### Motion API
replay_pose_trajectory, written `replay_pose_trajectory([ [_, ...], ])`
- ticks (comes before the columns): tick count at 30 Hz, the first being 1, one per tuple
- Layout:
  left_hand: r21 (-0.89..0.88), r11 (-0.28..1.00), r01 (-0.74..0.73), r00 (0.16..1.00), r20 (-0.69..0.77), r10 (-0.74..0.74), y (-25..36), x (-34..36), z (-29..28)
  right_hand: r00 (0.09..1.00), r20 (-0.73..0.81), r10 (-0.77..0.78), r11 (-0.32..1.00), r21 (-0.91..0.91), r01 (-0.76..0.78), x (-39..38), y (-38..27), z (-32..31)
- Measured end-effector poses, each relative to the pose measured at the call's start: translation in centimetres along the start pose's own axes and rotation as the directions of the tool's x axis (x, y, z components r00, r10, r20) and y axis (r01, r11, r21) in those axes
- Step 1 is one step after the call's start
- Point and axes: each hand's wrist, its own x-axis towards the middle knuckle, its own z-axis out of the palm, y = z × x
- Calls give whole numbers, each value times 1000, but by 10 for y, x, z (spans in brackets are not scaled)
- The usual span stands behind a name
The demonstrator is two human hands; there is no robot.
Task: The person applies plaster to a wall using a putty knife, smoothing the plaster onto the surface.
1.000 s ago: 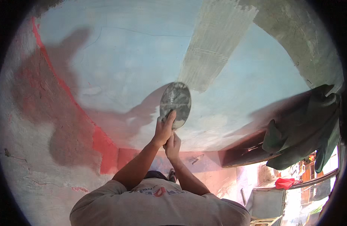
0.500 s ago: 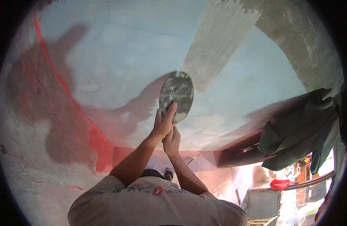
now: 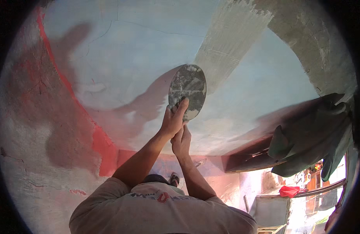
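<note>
Here, as seen from the room: one disc (image 3: 189, 86), oval, mottled grey, before the blue wall (image 3: 129, 58), by the lower end of its grey strip (image 3: 223, 54). One left hand (image 3: 175, 120), gripping the disc's lower edge, thumb across its face. One right hand (image 3: 181, 142), just below, fingers curled; what they hold, I cannot tell. One dark cloth (image 3: 310, 134), toward the wall's right edge.
</note>
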Motion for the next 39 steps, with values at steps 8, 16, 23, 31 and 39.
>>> replay_pose_trajectory([
  [8, 57, 996, 74, 997, -37, -72, -27, -13, -9, 999, -52, -4, 1000, 13, 4, -17, 41, 2],
  [16, 19, 999, 27, 1000, -8, -27, -1, -1, 1, 999, -31, 21, 1000, 13, -21, -3, 5, 2],
  [23, 46, 998, -39, 999, -4, 39, 9, 2, 6, 998, -48, -34, 999, 28, 35, 2, 9, 3],
  [31, 28, 1000, -5, 995, -98, 8, -2, -10, 5, 1000, -27, -6, 1000, 17, 7, -7, 3, 5],
  [39, 24, 998, -66, 997, 44, 65, 54, 4, 30, 1000, 27, 14, 997, 74, -16, 22, -47, -4],
])
